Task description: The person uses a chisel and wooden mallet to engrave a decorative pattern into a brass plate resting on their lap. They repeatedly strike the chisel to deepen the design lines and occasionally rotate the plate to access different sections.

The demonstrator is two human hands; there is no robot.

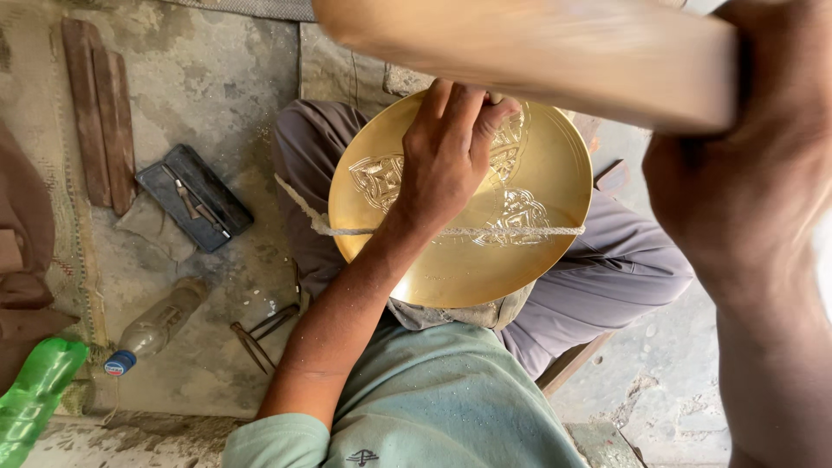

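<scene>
Left hand [446, 156] pinches a small tool against the brass plate [459, 269]; right hand [745, 173] grips a blurred wooden mallet [529, 52]; three motifs engraved, the near half bare.

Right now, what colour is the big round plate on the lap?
The plate is shiny gold, like brass, with pale engraved patterns near the left hand. The head view shows it.

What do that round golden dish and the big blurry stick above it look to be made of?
The round dish looks like brass or a similar yellow metal: smooth satin golden sheen, with ornament cut pale into its face. The stick in the right hand seems to be bare wood, pale tan and matte, though blur hides any grain. The left hand rests on the dish.
</scene>
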